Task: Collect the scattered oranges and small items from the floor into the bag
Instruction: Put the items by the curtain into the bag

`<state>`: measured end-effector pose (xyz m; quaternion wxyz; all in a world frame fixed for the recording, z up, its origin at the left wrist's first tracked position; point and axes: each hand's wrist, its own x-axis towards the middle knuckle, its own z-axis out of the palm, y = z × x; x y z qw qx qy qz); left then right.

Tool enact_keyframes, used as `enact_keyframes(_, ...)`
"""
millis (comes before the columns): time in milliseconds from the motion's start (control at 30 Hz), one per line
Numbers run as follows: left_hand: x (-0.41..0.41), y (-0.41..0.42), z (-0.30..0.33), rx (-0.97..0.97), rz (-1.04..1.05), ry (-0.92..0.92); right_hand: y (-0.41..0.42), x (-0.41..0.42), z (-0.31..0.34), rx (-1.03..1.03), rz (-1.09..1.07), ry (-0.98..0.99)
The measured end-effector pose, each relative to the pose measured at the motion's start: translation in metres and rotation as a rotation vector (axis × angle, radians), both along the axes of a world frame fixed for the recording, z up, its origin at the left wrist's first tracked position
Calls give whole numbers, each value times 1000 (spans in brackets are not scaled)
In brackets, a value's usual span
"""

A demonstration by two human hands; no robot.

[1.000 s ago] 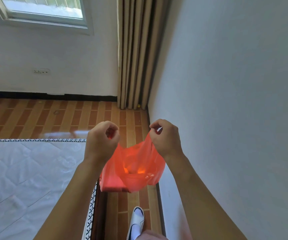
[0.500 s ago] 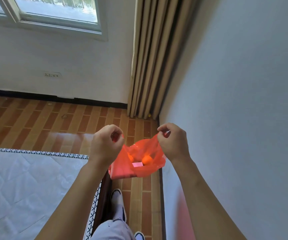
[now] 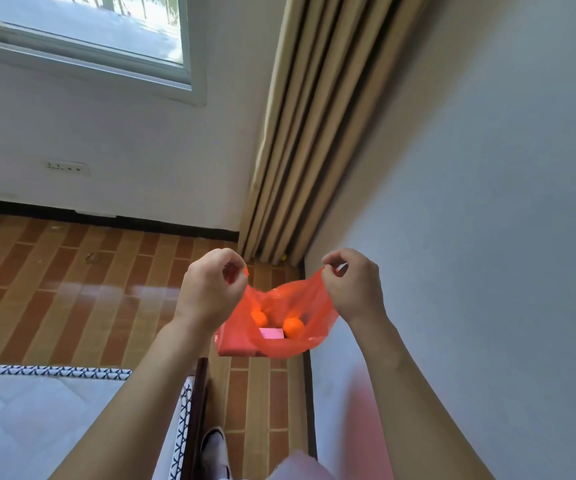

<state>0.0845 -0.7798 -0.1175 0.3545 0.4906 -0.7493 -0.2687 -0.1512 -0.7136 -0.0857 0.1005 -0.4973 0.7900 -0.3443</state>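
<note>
Our left hand point(image 3: 210, 289) and right hand point(image 3: 352, 289) pinch the red bag point(image 3: 279, 344) open; two oranges point(image 3: 293, 328) lie between them.

walls: plain white walls point(image 3: 487, 168)
floor: brown wood-pattern floor point(image 3: 54, 289)
window: white-framed window point(image 3: 189, 81), daylight
curtain: beige pleated curtain point(image 3: 314, 133)
bed: white quilted mattress point(image 3: 37, 427)

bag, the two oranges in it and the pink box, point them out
bag point(image 3: 281, 348), head view, front wall
left orange point(image 3: 259, 318), head view, its middle
right orange point(image 3: 293, 327), head view, its middle
pink box point(image 3: 271, 333), head view, top face
</note>
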Motion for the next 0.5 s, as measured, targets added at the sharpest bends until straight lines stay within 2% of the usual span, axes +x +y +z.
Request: enact_keyframes(500, -17, -99, -10, -5, 98, 68, -118, -25, 3, -51, 77, -4)
